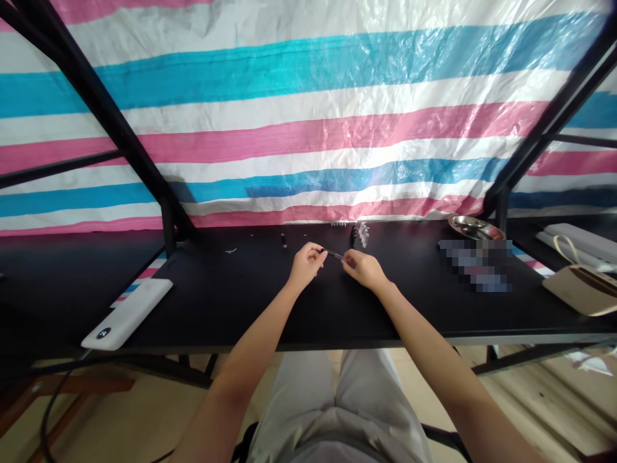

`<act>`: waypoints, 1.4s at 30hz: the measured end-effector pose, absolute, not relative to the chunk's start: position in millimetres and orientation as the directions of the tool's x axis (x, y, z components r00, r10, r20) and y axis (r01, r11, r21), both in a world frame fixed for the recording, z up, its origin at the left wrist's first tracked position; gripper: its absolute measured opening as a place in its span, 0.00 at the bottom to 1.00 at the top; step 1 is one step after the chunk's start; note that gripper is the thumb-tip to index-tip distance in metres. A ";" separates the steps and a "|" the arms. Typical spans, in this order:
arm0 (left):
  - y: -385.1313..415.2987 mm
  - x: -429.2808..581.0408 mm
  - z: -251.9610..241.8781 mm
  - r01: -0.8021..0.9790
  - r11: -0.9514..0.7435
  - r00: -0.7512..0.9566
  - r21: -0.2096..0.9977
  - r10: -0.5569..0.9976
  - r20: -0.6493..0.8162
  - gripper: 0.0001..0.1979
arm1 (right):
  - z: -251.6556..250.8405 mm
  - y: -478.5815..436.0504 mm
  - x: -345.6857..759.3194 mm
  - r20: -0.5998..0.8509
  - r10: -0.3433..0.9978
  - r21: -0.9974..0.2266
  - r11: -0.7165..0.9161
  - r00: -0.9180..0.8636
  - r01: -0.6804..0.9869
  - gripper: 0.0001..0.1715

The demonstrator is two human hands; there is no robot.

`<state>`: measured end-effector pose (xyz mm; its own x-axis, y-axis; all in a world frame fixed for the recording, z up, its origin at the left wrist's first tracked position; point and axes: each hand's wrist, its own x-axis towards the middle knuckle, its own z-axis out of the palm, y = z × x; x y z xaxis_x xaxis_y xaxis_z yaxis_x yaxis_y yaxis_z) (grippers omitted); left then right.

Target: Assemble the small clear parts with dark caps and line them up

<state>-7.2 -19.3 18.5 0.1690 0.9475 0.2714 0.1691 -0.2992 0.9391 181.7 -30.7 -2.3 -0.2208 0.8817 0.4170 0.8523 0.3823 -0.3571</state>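
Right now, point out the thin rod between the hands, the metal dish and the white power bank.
thin rod [332,254]: head view, its middle span.
metal dish [471,225]: head view, its bare inside.
white power bank [130,312]: head view, its top face.

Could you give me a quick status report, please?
Left hand and right hand each pinch an end of the thin dark stick. Small parts lie just behind.

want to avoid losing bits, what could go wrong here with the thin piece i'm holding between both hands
The thin dark piece is pinched between the left hand and right hand above the black table; if it slips, dark on dark may be hard to find. The small clear parts lie just behind the right hand, so a stray knuckle could scatter them.
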 end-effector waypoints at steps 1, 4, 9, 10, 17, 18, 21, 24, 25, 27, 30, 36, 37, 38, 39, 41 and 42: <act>-19.1 -7.5 18.7 0.165 -0.299 0.165 0.940 0.948 0.273 0.14 | -2.5 -30.8 182.6 0.417 0.882 -0.380 0.389 -0.219 0.839 0.09; -18.2 -8.0 18.1 0.156 -0.303 0.160 0.940 0.947 0.278 0.14 | -2.4 -31.4 183.7 0.413 0.884 -0.420 0.398 -0.218 0.816 0.10; -17.8 -6.4 13.1 0.251 -0.331 0.217 0.909 0.935 0.281 0.13 | -1.0 -32.9 181.6 0.421 0.878 -0.441 0.419 -0.229 0.794 0.13; -17.9 -5.9 12.0 0.273 -0.338 0.233 0.900 0.931 0.279 0.12 | -1.0 -33.1 181.1 0.427 0.874 -0.439 0.426 -0.234 0.791 0.13; -19.2 -4.9 10.1 0.261 -0.354 0.255 0.898 0.923 0.289 0.11 | -1.4 -33.7 180.5 0.449 0.861 -0.435 0.444 -0.238 0.783 0.12; -19.5 -5.0 10.4 0.248 -0.356 0.262 0.901 0.920 0.292 0.11 | -1.5 -33.7 180.6 0.454 0.858 -0.438 0.450 -0.241 0.779 0.12; -20.0 -5.3 11.0 0.230 -0.357 0.273 0.905 0.917 0.293 0.11 | -2.2 -33.8 180.8 0.451 0.860 -0.440 0.447 -0.239 0.779 0.13; -19.6 -5.4 10.1 0.219 -0.345 0.273 0.913 0.920 0.282 0.11 | -2.8 -34.2 180.4 0.449 0.861 -0.430 0.443 -0.239 0.786 0.13; -19.3 -5.4 9.4 0.213 -0.338 0.274 0.916 0.921 0.276 0.11 | -2.7 -34.5 180.1 0.454 0.856 -0.425 0.451 -0.246 0.785 0.12; -18.4 -5.4 8.1 0.202 -0.324 0.272 0.924 0.925 0.265 0.12 | -2.4 -35.2 179.3 0.465 0.845 -0.413 0.471 -0.264 0.780 0.12; -17.3 -5.5 6.6 0.192 -0.310 0.264 0.931 0.930 0.255 0.13 | -2.4 -36.0 178.4 0.468 0.839 -0.397 0.479 -0.276 0.783 0.12; -17.8 -5.6 7.7 0.195 -0.314 0.264 0.929 0.929 0.258 0.13 | -7.0 -33.7 179.5 0.514 0.808 -0.377 0.514 -0.287 0.771 0.11; -18.2 -5.4 8.3 0.194 -0.311 0.262 0.930 0.930 0.256 0.13 | -7.6 -33.3 179.6 0.530 0.797 -0.372 0.526 -0.290 0.765 0.11; -18.8 -5.2 9.1 0.189 -0.308 0.261 0.932 0.931 0.255 0.13 | -7.9 -33.0 179.5 0.544 0.787 -0.368 0.536 -0.291 0.760 0.10; -19.4 -4.8 10.0 0.179 -0.306 0.261 0.935 0.931 0.255 0.13 | -7.9 -32.9 179.2 0.555 0.780 -0.366 0.541 -0.289 0.758 0.10; -20.6 -3.8 11.8 0.154 -0.299 0.259 0.942 0.932 0.253 0.14 | -7.1 -33.2 178.1 0.573 0.774 -0.366 0.535 -0.269 0.761 0.10; -21.1 -3.3 12.5 0.143 -0.294 0.257 0.945 0.933 0.251 0.15 | -6.6 -33.6 177.4 0.584 0.772 -0.366 0.528 -0.253 0.767 0.11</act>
<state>-3.3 -21.1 12.5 0.2568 0.9333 0.2509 0.1432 -0.2935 0.9452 177.4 -33.6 -6.6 -0.2529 0.7716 0.5836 0.7666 0.5278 -0.3656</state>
